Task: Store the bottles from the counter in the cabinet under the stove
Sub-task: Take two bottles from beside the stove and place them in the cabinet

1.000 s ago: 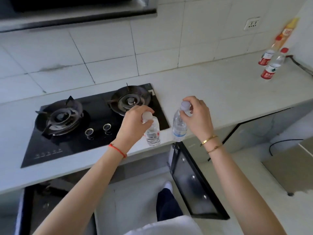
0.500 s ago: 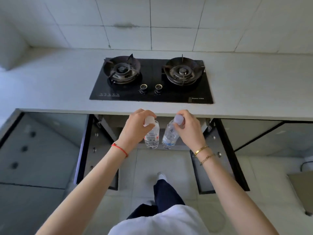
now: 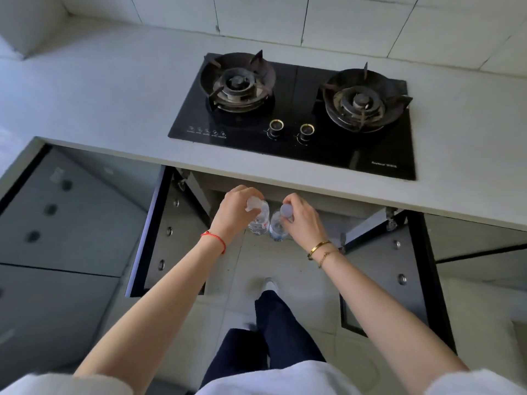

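a: what do the hands hold from the head view?
b: the left hand (image 3: 238, 210) grips the left bottle (image 3: 260, 222) by its cap, the right hand (image 3: 302, 220) grips the right bottle (image 3: 277, 230) likewise.
a: where?
b: side by side, just below the counter's (image 3: 114, 109) front edge, at the open cabinet (image 3: 211, 186) under the stove (image 3: 296, 115), doors swung out.

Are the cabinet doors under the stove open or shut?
Open: the left door and right door swing outward, with both hands' bottles held in the gap.

White tiled wall (image 3: 328, 18); pale grey counter (image 3: 114, 104); black two-burner hob (image 3: 296, 115); light tiled floor (image 3: 291, 269); soft daylight.
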`<action>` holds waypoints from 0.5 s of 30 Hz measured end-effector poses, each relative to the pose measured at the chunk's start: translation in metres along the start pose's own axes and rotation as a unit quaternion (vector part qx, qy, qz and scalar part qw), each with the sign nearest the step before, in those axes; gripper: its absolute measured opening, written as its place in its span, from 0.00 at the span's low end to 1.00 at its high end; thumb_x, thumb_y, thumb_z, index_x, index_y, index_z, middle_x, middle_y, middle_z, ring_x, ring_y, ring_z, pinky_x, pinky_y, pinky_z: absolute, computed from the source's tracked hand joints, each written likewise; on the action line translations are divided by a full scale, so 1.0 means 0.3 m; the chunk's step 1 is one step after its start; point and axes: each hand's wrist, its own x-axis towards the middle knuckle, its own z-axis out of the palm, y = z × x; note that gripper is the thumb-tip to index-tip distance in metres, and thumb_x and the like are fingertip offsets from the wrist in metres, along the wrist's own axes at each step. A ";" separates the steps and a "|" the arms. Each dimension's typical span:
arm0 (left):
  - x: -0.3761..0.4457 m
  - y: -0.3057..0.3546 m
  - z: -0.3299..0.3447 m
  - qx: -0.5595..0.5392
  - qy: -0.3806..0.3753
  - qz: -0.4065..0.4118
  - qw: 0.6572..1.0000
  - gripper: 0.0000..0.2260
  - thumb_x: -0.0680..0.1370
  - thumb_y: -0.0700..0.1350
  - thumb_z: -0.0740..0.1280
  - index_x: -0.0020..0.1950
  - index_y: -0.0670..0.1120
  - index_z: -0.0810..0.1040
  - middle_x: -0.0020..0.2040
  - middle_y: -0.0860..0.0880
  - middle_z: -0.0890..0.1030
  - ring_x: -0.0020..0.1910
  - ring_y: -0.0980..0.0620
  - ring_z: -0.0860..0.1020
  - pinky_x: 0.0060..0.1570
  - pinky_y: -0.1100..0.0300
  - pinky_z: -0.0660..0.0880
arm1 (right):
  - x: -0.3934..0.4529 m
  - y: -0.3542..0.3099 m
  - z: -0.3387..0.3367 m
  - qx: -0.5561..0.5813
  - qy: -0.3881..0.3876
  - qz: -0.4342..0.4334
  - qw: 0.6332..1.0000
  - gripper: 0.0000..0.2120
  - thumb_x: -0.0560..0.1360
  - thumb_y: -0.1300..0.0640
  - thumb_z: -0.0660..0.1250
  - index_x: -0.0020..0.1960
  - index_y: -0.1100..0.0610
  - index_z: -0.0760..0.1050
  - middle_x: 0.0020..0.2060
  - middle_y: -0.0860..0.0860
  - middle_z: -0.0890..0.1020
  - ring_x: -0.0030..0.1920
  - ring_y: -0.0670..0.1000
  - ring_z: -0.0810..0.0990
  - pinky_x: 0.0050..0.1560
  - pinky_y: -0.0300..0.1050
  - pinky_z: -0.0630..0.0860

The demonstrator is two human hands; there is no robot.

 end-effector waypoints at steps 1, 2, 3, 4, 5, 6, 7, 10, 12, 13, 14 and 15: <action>0.027 -0.033 0.030 -0.004 -0.003 -0.006 1.000 0.12 0.71 0.38 0.73 0.53 0.48 0.82 0.52 0.48 0.80 0.48 0.48 0.79 0.47 0.54 0.79 | 0.028 0.024 0.037 -0.002 -0.007 0.001 1.000 0.11 0.73 0.63 0.68 0.51 0.57 0.68 0.47 0.53 0.78 0.44 0.53 0.77 0.40 0.43 0.74; 0.054 -0.069 0.063 -0.008 -0.004 -0.012 1.000 0.12 0.70 0.38 0.72 0.52 0.48 0.81 0.52 0.49 0.80 0.47 0.48 0.78 0.47 0.53 0.79 | 0.058 0.050 0.077 -0.003 -0.011 0.002 1.000 0.11 0.73 0.63 0.68 0.51 0.58 0.68 0.46 0.53 0.78 0.44 0.54 0.77 0.40 0.42 0.72; 0.079 -0.106 0.098 -0.012 -0.006 -0.016 1.000 0.12 0.70 0.38 0.72 0.52 0.49 0.81 0.52 0.49 0.80 0.48 0.48 0.78 0.46 0.53 0.79 | 0.083 0.076 0.120 -0.003 -0.013 0.003 1.000 0.10 0.73 0.64 0.67 0.51 0.58 0.68 0.46 0.54 0.78 0.44 0.54 0.77 0.39 0.41 0.70; 0.103 -0.142 0.135 -0.014 -0.007 -0.020 1.000 0.12 0.70 0.37 0.72 0.51 0.49 0.81 0.52 0.49 0.80 0.48 0.48 0.78 0.47 0.52 0.79 | 0.108 0.105 0.165 -0.002 -0.015 0.005 1.000 0.10 0.73 0.64 0.67 0.51 0.59 0.68 0.45 0.54 0.78 0.44 0.54 0.77 0.39 0.41 0.69; 0.129 -0.181 0.175 -0.015 -0.007 -0.024 1.000 0.12 0.70 0.37 0.72 0.51 0.50 0.81 0.52 0.49 0.80 0.49 0.48 0.78 0.47 0.52 0.79 | 0.134 0.135 0.212 -0.001 -0.018 0.008 1.000 0.10 0.73 0.64 0.67 0.51 0.59 0.68 0.45 0.55 0.78 0.44 0.55 0.77 0.39 0.41 0.68; 0.155 -0.222 0.216 -0.014 -0.007 -0.026 1.000 0.12 0.70 0.37 0.72 0.51 0.50 0.81 0.51 0.49 0.79 0.49 0.48 0.78 0.47 0.52 0.79 | 0.161 0.168 0.263 0.001 -0.021 0.011 1.000 0.10 0.73 0.64 0.67 0.51 0.59 0.68 0.46 0.55 0.78 0.44 0.55 0.77 0.39 0.41 0.67; 0.184 -0.267 0.258 -0.014 -0.009 -0.029 0.999 0.12 0.70 0.36 0.71 0.51 0.49 0.81 0.50 0.48 0.79 0.49 0.47 0.78 0.47 0.52 0.78 | 0.189 0.202 0.315 0.003 -0.025 0.015 1.000 0.10 0.73 0.65 0.67 0.51 0.59 0.69 0.46 0.56 0.78 0.45 0.55 0.77 0.40 0.41 0.68; 0.277 -0.410 0.392 -0.006 -0.013 -0.037 0.999 0.13 0.70 0.37 0.71 0.52 0.48 0.82 0.49 0.46 0.79 0.47 0.44 0.78 0.47 0.53 0.77 | 0.276 0.310 0.478 0.012 -0.026 0.026 0.999 0.10 0.73 0.66 0.66 0.51 0.59 0.69 0.47 0.57 0.79 0.45 0.57 0.79 0.41 0.44 0.74; 0.335 -0.512 0.490 0.002 -0.014 -0.040 0.999 0.13 0.70 0.37 0.71 0.53 0.48 0.82 0.51 0.45 0.79 0.48 0.43 0.78 0.48 0.53 0.78 | 0.329 0.385 0.590 0.015 -0.029 0.034 0.999 0.10 0.72 0.66 0.66 0.51 0.60 0.70 0.47 0.58 0.79 0.46 0.58 0.79 0.42 0.43 0.73; 0.362 -0.562 0.542 0.005 -0.014 -0.040 0.999 0.13 0.70 0.37 0.71 0.53 0.48 0.82 0.52 0.45 0.80 0.49 0.43 0.79 0.49 0.53 0.78 | 0.354 0.423 0.645 0.013 -0.030 0.037 0.999 0.10 0.72 0.67 0.66 0.52 0.60 0.70 0.47 0.59 0.79 0.46 0.58 0.79 0.42 0.42 0.72; 0.387 -0.610 0.594 0.008 -0.012 -0.041 0.999 0.14 0.70 0.37 0.71 0.53 0.48 0.82 0.53 0.45 0.80 0.50 0.43 0.79 0.50 0.53 0.78 | 0.379 0.462 0.701 0.012 -0.032 0.038 0.999 0.10 0.72 0.67 0.67 0.52 0.60 0.70 0.48 0.59 0.80 0.46 0.58 0.79 0.42 0.41 0.70; 0.413 -0.660 0.648 0.010 -0.010 -0.044 0.999 0.14 0.69 0.38 0.71 0.53 0.49 0.82 0.53 0.45 0.81 0.51 0.44 0.79 0.51 0.53 0.78 | 0.403 0.502 0.757 0.012 -0.034 0.039 0.999 0.11 0.72 0.66 0.67 0.52 0.60 0.70 0.47 0.59 0.80 0.46 0.58 0.79 0.42 0.42 0.70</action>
